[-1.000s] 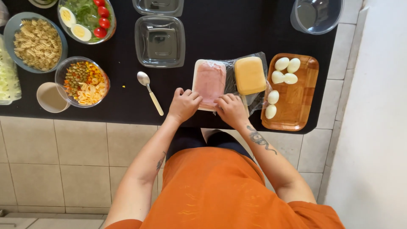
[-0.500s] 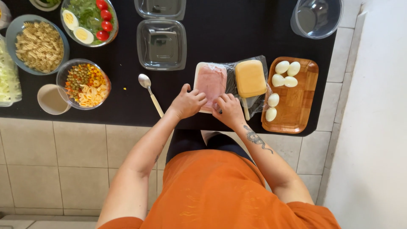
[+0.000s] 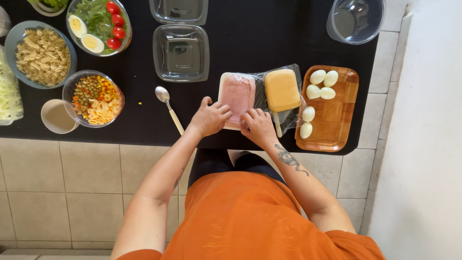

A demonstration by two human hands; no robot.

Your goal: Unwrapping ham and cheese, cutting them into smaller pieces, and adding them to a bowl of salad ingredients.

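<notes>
A white tray of sliced pink ham (image 3: pixel 237 92) lies on the black counter (image 3: pixel 269 29), partly under clear plastic wrap. My left hand (image 3: pixel 208 117) rests on the tray's near left edge, fingers curled over the ham. My right hand (image 3: pixel 258 126) touches the tray's near right corner, fingers bent at the wrap. Just right of the ham lies a block of yellow cheese slices (image 3: pixel 282 89) on the same wrap, with a knife handle (image 3: pixel 277 124) poking out below it.
A wooden board (image 3: pixel 337 120) with several peeled eggs lies to the right. A spoon (image 3: pixel 168 106) lies left of the ham. Two clear containers (image 3: pixel 181 52) stand behind, an empty glass bowl (image 3: pixel 355 19) at far right. Pasta bowl (image 3: pixel 38 55), salad bowl (image 3: pixel 98 24), vegetable bowl (image 3: pixel 94 98) and cup (image 3: pixel 57 116) stand left.
Both hands have shifted slightly up onto the ham tray's near edge; my left hand's fingers now reach over the ham. Nothing else has moved.
</notes>
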